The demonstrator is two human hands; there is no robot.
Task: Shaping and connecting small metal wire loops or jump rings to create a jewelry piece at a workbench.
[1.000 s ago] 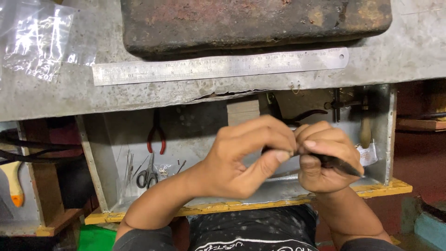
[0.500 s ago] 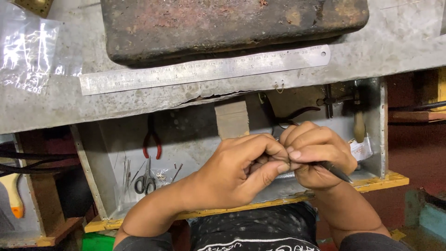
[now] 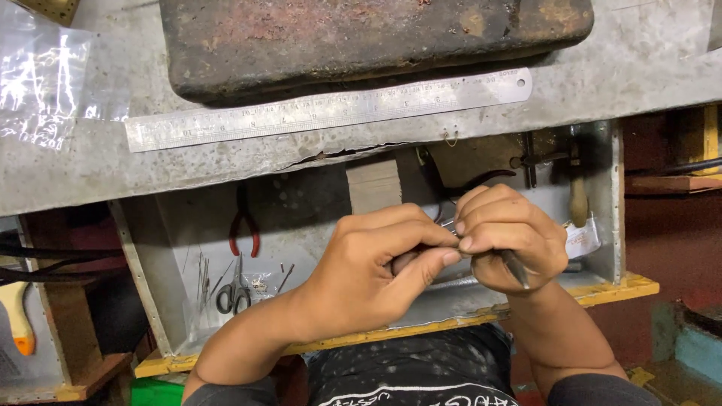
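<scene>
My left hand (image 3: 372, 267) and my right hand (image 3: 511, 240) meet fingertip to fingertip above an open metal drawer (image 3: 613, 195). The right hand grips a slim dark-handled tool (image 3: 516, 268) whose handle sticks out below the fist. The left hand's thumb and fingers pinch something very small at the tool's tip; I cannot make out what it is. A tiny wire hook (image 3: 450, 138) lies on the grey worktop (image 3: 617, 71) just beyond the hands.
A steel ruler (image 3: 323, 110) lies on the worktop in front of a rusty dark block (image 3: 361, 37). A clear plastic bag (image 3: 45, 83) sits at far left. The drawer holds red-handled pliers (image 3: 244, 225), scissors (image 3: 233, 289), thin pins and dark tools (image 3: 526, 159).
The view has shifted slightly, with the hands sitting a little lower and closer together over the drawer. The fingers have kept working at the small piece; both grips are unchanged.
</scene>
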